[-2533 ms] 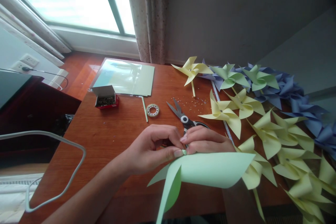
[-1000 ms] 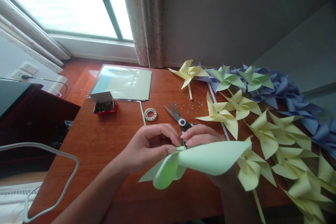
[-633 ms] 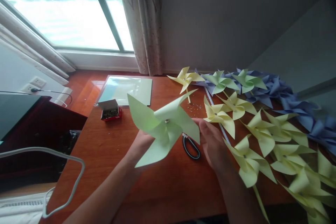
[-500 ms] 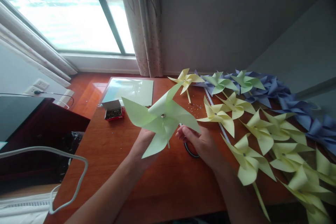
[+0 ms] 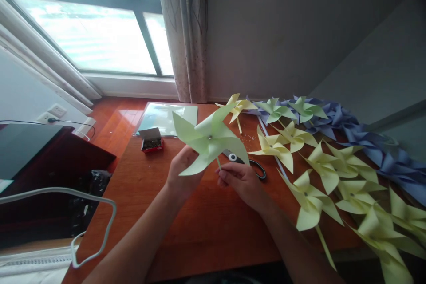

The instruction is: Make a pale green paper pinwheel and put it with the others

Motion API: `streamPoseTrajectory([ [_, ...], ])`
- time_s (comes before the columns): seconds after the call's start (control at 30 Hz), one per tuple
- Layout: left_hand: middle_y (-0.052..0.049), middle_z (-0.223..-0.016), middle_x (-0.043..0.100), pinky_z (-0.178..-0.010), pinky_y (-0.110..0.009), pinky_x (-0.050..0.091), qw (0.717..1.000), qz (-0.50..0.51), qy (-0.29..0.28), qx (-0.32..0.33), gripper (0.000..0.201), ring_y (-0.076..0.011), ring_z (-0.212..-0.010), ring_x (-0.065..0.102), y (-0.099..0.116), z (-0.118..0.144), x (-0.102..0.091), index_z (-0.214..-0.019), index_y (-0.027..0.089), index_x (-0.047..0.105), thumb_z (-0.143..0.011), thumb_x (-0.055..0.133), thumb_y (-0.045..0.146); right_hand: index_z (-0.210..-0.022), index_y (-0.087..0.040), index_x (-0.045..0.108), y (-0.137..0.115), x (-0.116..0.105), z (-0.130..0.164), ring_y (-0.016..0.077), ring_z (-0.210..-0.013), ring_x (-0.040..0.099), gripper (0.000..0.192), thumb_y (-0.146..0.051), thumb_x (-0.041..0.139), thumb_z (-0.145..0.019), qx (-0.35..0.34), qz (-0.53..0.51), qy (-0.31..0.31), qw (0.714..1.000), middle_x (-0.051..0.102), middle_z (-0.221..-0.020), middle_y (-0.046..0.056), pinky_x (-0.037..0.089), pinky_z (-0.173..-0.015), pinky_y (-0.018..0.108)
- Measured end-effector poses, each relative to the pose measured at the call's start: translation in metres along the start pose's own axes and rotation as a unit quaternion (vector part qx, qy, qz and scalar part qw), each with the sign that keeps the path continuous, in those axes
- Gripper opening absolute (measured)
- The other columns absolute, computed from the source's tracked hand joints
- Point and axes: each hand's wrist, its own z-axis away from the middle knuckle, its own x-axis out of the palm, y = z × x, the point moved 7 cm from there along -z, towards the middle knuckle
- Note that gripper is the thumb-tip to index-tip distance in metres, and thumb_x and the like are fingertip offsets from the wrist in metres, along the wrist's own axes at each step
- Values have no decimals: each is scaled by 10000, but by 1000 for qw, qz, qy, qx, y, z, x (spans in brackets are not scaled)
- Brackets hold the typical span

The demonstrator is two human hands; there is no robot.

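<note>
In the head view, the green pinwheel (image 5: 209, 142) stands upright above the counter (image 5: 186, 230), its face toward the camera. The left hand (image 5: 181, 175) sits behind its lower blade, its grip hidden by the paper. The right hand (image 5: 239, 182) pinches the thin stick (image 5: 218, 163) just below the blades, near the scissors (image 5: 246, 163).

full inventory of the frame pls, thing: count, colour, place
held paper pinwheel: 1, light green, raised over the table centre
yellow paper pinwheels: several, pale yellow, right half of the table
blue paper pinwheels: several, blue-violet, back right
scissors: 1, black handles, behind the right hand
small staple box: 1, red and white, open, left of centre
paper sheet pack: 1, pale green, glossy wrap, back
wooden table: 1, reddish brown
white cable: 1, left edge
left hand: behind a blade
right hand: pinching the stick
</note>
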Motion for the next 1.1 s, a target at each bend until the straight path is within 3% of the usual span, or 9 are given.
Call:
streamPoseTrajectory([
  [0.1,-101,-1039,761,-886,-368,547,999,3,-28,31,353,-275,-1017,686,15,-3,3,-1005,173,736,-834,697,480,-893,-175,752,-3,-8,-1,149,-634,609,293,-463,698,-873,-27,28,46,998,686,-669,15,499,-608,260],
  [0.23,-99,-1097,755,-858,-277,510,991,-113,-59,52,377,-232,-1028,681,18,-4,4,-1119,156,724,-800,795,344,-916,-177,757,-6,-10,0,159,-633,631,282,-449,686,-887,-43,29,56,997,699,-676,18,517,-608,268],
  [0.4,-88,-986,767,-819,-286,496,985,-161,-49,32,377,-240,-946,690,6,-4,-1,-1026,151,737,-684,872,236,-979,-186,750,-6,-7,2,170,-647,664,233,-393,692,-890,-44,13,41,998,727,-705,19,543,-634,285],
  [0.57,-52,-757,723,-712,-278,484,992,-117,-38,-14,216,-173,-719,655,-3,-3,-1,-823,133,726,-667,856,208,-994,-190,741,-3,-7,2,166,-641,681,211,-363,713,-877,-50,-6,32,998,740,-708,17,543,-633,277],
  [0.7,-37,-687,676,-649,-257,479,995,-73,-42,-48,181,-130,-630,598,-8,-3,-2,-751,126,707,-646,846,171,-964,-193,740,-8,-4,4,172,-660,694,208,-383,690,-894,-51,30,16,998,745,-725,18,529,-636,274],
  [0.83,-27,-690,665,-647,-247,495,994,-68,-60,-57,182,-122,-624,601,-11,-5,-6,-781,126,714,-654,840,157,-965,-173,749,-25,-3,10,168,-630,684,176,-315,669,-899,-107,119,40,986,744,-701,22,516,-622,268],
  [0.9,-46,-766,708,-689,-264,526,993,-64,-72,-64,243,-150,-689,647,-13,-6,-7,-892,137,738,-674,835,179,-955,-174,755,-32,-4,12,165,-623,673,161,-297,674,-888,-139,168,68,974,741,-698,21,508,-608,263],
  [1.0,-99,-964,766,-842,-328,555,994,-67,-59,-66,365,-237,-946,704,-11,-6,-6,-1051,158,739,-724,827,292,-957,-191,758,-39,-5,16,168,-630,658,156,-301,666,-897,-187,229,92,951,741,-718,25,506,-621,274],
  [1.1,-117,-1040,771,-923,-374,547,995,-78,-23,-55,390,-302,-1118,673,-4,-4,0,-981,150,753,-673,862,363,-965,-196,748,-43,-3,18,177,-650,661,147,-291,646,-916,-215,265,90,936,750,-742,37,503,-653,292],
])
